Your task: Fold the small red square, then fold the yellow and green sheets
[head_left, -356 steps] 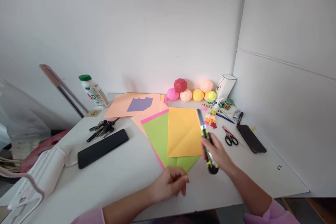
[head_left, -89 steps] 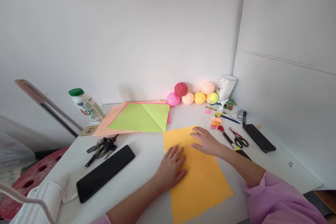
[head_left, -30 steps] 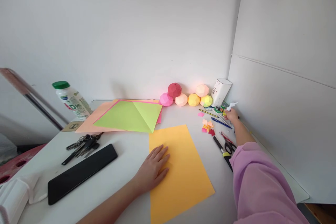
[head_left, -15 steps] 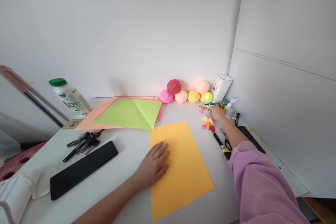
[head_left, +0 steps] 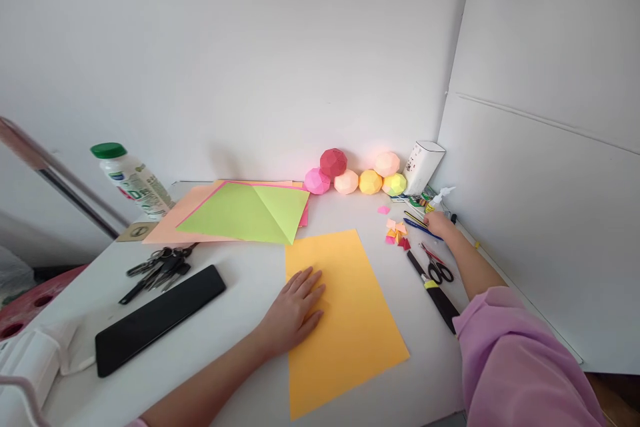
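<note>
My left hand (head_left: pixel 299 310) lies flat with fingers spread on the left part of an orange-yellow paper sheet (head_left: pixel 350 327). Over at the back right, my right hand (head_left: pixel 440 223) has its fingers closed at the end of a yellow-and-black pencil (head_left: pixel 414 217); the fingertips are partly hidden. Just beside the pencil is a blue pen (head_left: pixel 423 227), running towards the wrist. Small folded paper pieces (head_left: pixel 397 232) in pink, orange and red lie left of these. Scissors (head_left: pixel 440 272) and a long black tool with a yellow band (head_left: pixel 437 297) lie nearer to me.
Faceted paper balls (head_left: pixel 371 181) line the wall beside a white box (head_left: pixel 424 167) and a white-nozzled glue bottle (head_left: pixel 440 197). Green paper (head_left: pixel 245 213) tops a stack at back left. Also left are a green-capped bottle (head_left: pixel 133 180), keys (head_left: pixel 163 268) and a black phone (head_left: pixel 160 320).
My right hand has moved right and slightly nearer, carrying the pencil along. The blue pen and more of the scissors now show. My left hand stays on the sheet.
</note>
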The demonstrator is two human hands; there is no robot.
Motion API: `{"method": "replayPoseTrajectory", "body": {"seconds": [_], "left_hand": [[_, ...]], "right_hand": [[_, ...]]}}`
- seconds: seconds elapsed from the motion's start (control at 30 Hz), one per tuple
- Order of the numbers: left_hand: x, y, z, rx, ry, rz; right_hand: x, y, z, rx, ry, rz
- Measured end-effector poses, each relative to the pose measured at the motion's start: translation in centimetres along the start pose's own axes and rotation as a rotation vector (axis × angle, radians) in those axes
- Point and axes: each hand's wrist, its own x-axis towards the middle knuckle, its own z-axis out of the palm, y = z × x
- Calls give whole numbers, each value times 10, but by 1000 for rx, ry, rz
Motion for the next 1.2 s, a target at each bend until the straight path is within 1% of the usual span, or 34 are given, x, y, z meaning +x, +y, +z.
{"method": "replayPoseTrajectory", "body": {"seconds": [0.1,0.13,0.2,0.27,0.37,0.43,0.47,0.53,0.6,0.77,0.83,0.87,0.93,1.1,1.2], "left_hand": [[0,0,1,-9,13,-7],[0,1,1,-9,14,-9],[0,1,1,0,4,-9],[1,1,0,19,-16,-9],[1,1,-2,37,-34,-7],[1,1,-3,37,-30,-8],[1,1,-3,36,-28,-8],[0,2,-3,33,-28,-7],[0,2,-2,29,-26,-5],[0,1,-1,19,-15,2],[0,1,0,26,-17,5],[0,0,0,29,-16,7],[0,-1,1,28,-1,14],[-1,-1,2,27,29,23],[-1,-1,1,43,11,27]], "right_hand": [[-10,1,-6,-166,-48,-26],[-14,-2,-5,-212,-51,-57],[-26,-13,1,-284,-41,-166],[-39,-28,14,-329,-29,-324],[-56,-52,40,-366,-48,-547],[-59,-64,57,-394,-78,-631],[-58,-67,63,-409,-91,-650],[-53,-69,70,-439,-101,-652],[-45,-63,70,-467,-89,-623],[-34,-32,52,-530,-22,-496],[-34,-27,46,-552,3,-466],[-33,-29,45,-560,15,-463],[-31,-40,48,-572,33,-476],[-19,-80,69,-582,17,-524],[-19,-85,76,-591,32,-506]]}}
